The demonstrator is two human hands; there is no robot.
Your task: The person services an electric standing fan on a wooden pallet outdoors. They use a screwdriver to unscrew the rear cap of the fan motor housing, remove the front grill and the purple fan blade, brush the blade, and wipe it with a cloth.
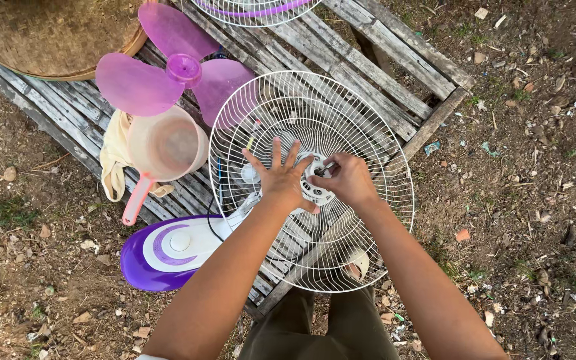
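Note:
A white wire fan guard (375,143) lies face up on a wooden slatted platform (375,63), with the fan's white motor hub (316,192) at its centre. My left hand (278,177) rests on the guard beside the hub with its fingers spread. My right hand (348,179) is closed around a small dark part at the hub's shaft. The fan's purple and white base (168,252) hangs off the platform's near edge. A translucent purple fan blade (175,72) lies to the upper left.
A pink plastic scoop (165,147) sits on a cream cloth (113,157) left of the guard. A woven bamboo tray (48,33) is at the top left, and a second wire guard (255,10) at the top. Dirt ground with litter surrounds the platform.

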